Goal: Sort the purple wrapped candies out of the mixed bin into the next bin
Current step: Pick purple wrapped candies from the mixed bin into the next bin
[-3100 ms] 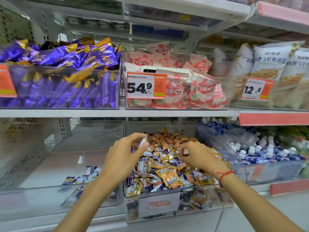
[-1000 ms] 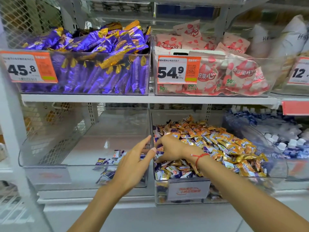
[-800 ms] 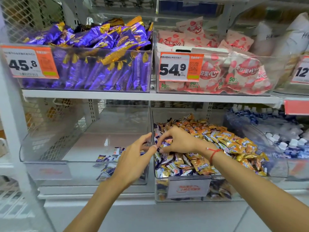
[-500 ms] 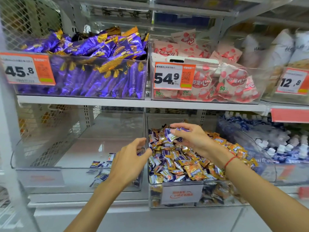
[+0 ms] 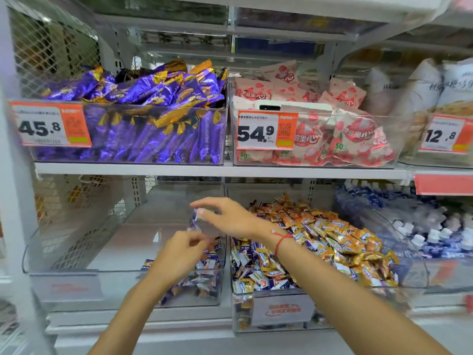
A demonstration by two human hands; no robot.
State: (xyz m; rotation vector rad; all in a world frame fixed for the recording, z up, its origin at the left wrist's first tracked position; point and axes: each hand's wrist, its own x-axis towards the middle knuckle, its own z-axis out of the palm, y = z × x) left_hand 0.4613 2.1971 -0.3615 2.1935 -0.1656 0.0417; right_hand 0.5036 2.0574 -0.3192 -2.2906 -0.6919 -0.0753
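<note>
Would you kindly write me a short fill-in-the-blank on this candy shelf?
1. The right hand pinches a ___ candy.
2. That hand is over the ___ bin, not the mixed bin.
3. The tag above the mixed bin reads ___.

Answers: purple; left; 54.9

The mixed bin (image 5: pixel 276 313) sits just right of the next bin (image 5: pixel 76 285) — both under the upper shelf (image 5: pixel 179 169).

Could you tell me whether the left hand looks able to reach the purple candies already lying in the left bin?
Probably yes: the left hand hovers over the bin's open top, above the purple candies.
</note>
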